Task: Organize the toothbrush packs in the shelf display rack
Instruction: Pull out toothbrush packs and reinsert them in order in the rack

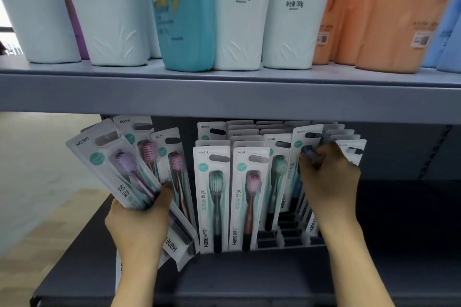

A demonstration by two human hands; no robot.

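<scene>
You are partway through sorting the toothbrush packs: your left hand (139,222) is gripping a fanned bundle of loose packs (124,169), fingers curled around their lower halves, and holding them tilted off the left end of the display rack (282,237), so these are not yet slotted. Your right hand (329,179) is reaching into the rack's right-hand rows, fingers curled around the top of a blue-brush pack (303,154) standing there; it looks as though you are seating or straightening it, though I cannot tell which. The two front rows at the rack's left side are looking finished, with a green-brush pack (212,197) and a pink-brush pack (249,194) standing upright and square to the front edge of the lower shelf (249,279). Behind them more packs are standing in stepped rows. Toward the right of the rack, empty dark slots are showing just in front of your right wrist, so there is room waiting to be filled, probably by the bundle in your left hand. Much is staying hidden: your right hand is covering the pack it holds and the ones behind, the upper shelf (224,92) carrying bottles (239,12) is cutting off the tops of the rear rows, and the count of packs in the bundle is hard to make out because they overlap. The right end of the rack is lying in shadow.
</scene>
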